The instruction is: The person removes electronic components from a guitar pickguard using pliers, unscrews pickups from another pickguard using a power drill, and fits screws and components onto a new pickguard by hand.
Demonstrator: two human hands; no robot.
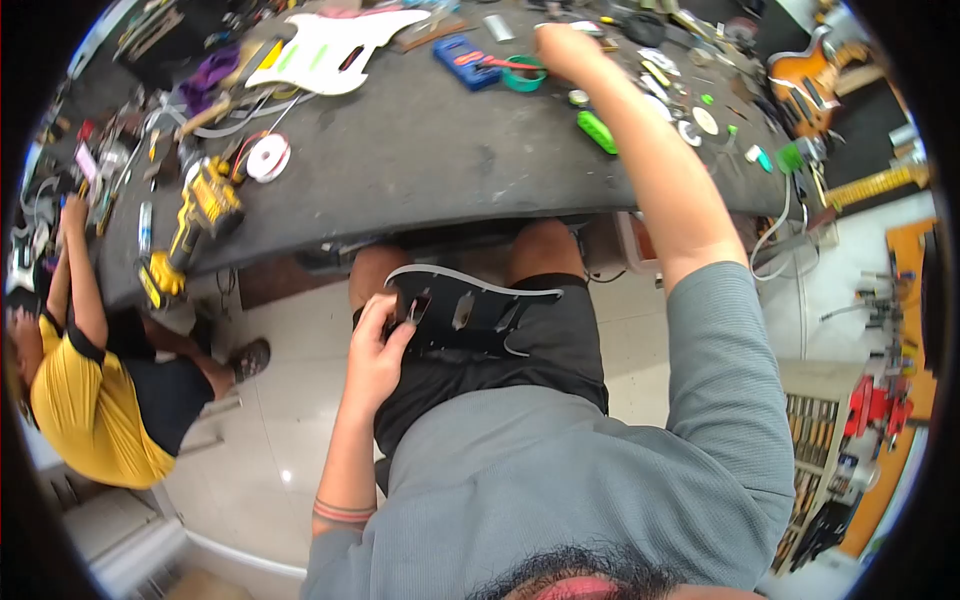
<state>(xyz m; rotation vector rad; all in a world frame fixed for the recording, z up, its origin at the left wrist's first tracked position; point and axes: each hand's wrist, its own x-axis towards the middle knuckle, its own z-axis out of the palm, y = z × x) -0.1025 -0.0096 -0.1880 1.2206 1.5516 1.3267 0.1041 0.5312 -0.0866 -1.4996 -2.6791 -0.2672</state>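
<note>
My left hand [377,335] is closed on the left end of a black guitar pickguard [450,312] with a pale edge and pickup cut-outs. The pickguard rests tilted across my lap, below the bench edge. My right hand [568,50] reaches out to the far part of the bench, back of the hand up; its fingers are blurred and mostly hidden. Just left of it are a teal ring-shaped roll [524,78], a red-handled tool [503,62] and a blue multimeter [465,62]. Whether my right hand touches any of them is unclear.
On the dark bench [400,160] lie a white pickguard [335,50], a yellow cordless drill [200,205], a wire spool [268,157] and a bright green object [597,131]. A sunburst guitar [803,85] stands at right. A person in yellow [90,400] works at left.
</note>
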